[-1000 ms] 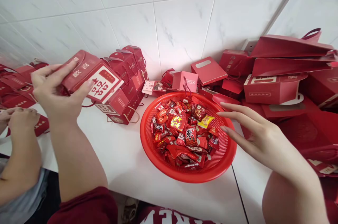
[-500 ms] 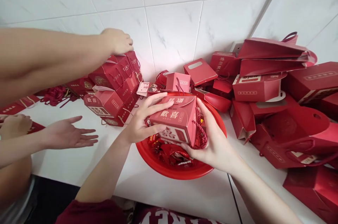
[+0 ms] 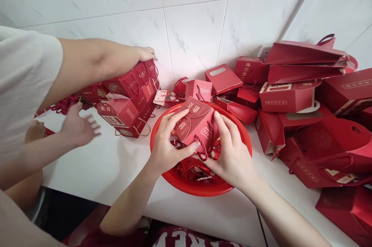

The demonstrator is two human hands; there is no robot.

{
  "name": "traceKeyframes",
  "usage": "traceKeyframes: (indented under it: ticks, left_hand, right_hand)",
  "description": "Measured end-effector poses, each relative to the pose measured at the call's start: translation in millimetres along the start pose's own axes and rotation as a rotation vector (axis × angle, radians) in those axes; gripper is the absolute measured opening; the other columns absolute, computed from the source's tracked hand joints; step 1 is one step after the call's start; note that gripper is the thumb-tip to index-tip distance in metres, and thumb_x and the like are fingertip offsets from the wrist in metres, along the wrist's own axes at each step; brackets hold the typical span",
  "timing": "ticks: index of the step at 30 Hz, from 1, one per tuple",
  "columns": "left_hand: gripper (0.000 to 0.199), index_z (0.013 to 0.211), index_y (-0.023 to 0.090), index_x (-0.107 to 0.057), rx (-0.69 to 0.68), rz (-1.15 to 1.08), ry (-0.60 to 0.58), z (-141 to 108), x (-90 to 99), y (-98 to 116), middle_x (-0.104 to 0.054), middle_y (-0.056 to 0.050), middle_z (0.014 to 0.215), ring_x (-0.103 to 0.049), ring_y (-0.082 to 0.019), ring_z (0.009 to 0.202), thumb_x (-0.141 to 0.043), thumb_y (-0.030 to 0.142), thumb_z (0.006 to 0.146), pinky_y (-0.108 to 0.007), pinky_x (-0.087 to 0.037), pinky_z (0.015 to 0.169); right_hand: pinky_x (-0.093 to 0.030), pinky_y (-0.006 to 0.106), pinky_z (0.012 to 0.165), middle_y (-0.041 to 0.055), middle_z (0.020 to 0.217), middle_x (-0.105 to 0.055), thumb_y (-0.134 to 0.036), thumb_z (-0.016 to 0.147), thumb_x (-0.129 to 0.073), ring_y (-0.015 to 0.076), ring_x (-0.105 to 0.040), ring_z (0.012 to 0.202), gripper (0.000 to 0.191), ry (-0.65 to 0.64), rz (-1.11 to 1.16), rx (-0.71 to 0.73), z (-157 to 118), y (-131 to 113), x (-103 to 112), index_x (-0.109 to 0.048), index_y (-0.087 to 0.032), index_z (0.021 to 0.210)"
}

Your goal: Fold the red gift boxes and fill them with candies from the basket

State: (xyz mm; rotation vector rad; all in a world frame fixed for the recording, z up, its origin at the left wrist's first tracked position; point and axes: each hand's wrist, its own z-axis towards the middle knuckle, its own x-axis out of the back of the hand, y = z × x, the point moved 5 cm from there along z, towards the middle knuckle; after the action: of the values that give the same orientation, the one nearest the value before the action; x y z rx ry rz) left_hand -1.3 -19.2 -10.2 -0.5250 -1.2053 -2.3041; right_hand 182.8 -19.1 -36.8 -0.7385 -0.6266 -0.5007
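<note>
A closed red gift box (image 3: pixel 193 121) with a twisted red cord is held above a red basin (image 3: pixel 200 190). My left hand (image 3: pixel 170 148) grips the box from its left side, thumb at the front near the cord. On the other side, my right hand (image 3: pixel 231 154) holds the box with its fingers on the right edge. Beneath them, red wrapped packets (image 3: pixel 197 171) lie in the basin. The box top faces up, tilted, with pale printed characters on it.
Stacked red boxes (image 3: pixel 124 113) stand at the left by the tiled wall; another person's hand (image 3: pixel 147 53) rests on top. A second hand (image 3: pixel 80 126) reaches over the white table (image 3: pixel 116 169). Several red boxes and bags (image 3: pixel 319 142) pile up at the right.
The box has been turned in my hands, so another face shows. The other person's arm has come further over the stack, with a pale sleeve now visible. The lower open hand has moved left.
</note>
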Motion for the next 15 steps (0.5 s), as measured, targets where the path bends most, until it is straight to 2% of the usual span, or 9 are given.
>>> traceKeyframes:
  ticks: [3, 7, 11, 15]
  left_hand:
    - [0.069, 0.143, 0.033, -0.055, -0.005, 0.101, 0.098, -8, 14.7, -5, -0.054, -0.008, 0.141, -0.053, -0.032, 0.133, -0.08, 0.038, 0.08, -0.052, -0.049, 0.113]
    - [0.066, 0.144, 0.033, -0.055, 0.043, 0.169, 0.293, -24, 45.8, -23, -0.054, -0.009, 0.138, -0.057, -0.031, 0.128, -0.078, 0.04, 0.082, -0.048, -0.056, 0.104]
    - [0.072, 0.144, 0.028, -0.058, 0.044, 0.282, 0.526, -45, 80.5, -34, -0.056, -0.01, 0.134, -0.059, -0.03, 0.127, -0.082, 0.039, 0.077, -0.045, -0.054, 0.107]
    - [0.075, 0.148, 0.023, -0.054, 0.05, 0.382, 0.605, -75, 104.1, -41, -0.057, -0.012, 0.14, -0.058, -0.032, 0.129, -0.075, 0.043, 0.079, -0.049, -0.047, 0.114]
  right_hand:
    - [-0.056, 0.056, 0.107, 0.0152, 0.165, -0.029, -0.052, 0.092, -0.066, 0.0373, -0.039, 0.149, 0.099, -0.034, 0.041, 0.018, 1, 1, 5, -0.003, -0.032, 0.166]
    - [-0.048, 0.054, 0.116, 0.0138, 0.166, -0.028, -0.043, 0.098, -0.061, 0.0328, -0.038, 0.151, 0.085, 0.016, 0.077, 0.006, 4, 8, 15, -0.01, -0.032, 0.165]
    - [-0.047, 0.057, 0.117, 0.0139, 0.165, -0.03, -0.041, 0.098, -0.062, 0.0337, -0.04, 0.149, 0.081, 0.054, 0.086, 0.015, 6, 14, 18, -0.017, -0.031, 0.164]
    - [-0.049, 0.056, 0.115, 0.0137, 0.165, -0.03, -0.038, 0.098, -0.061, 0.0327, -0.041, 0.148, 0.076, 0.045, 0.081, 0.021, 8, 15, 18, -0.022, -0.03, 0.163]
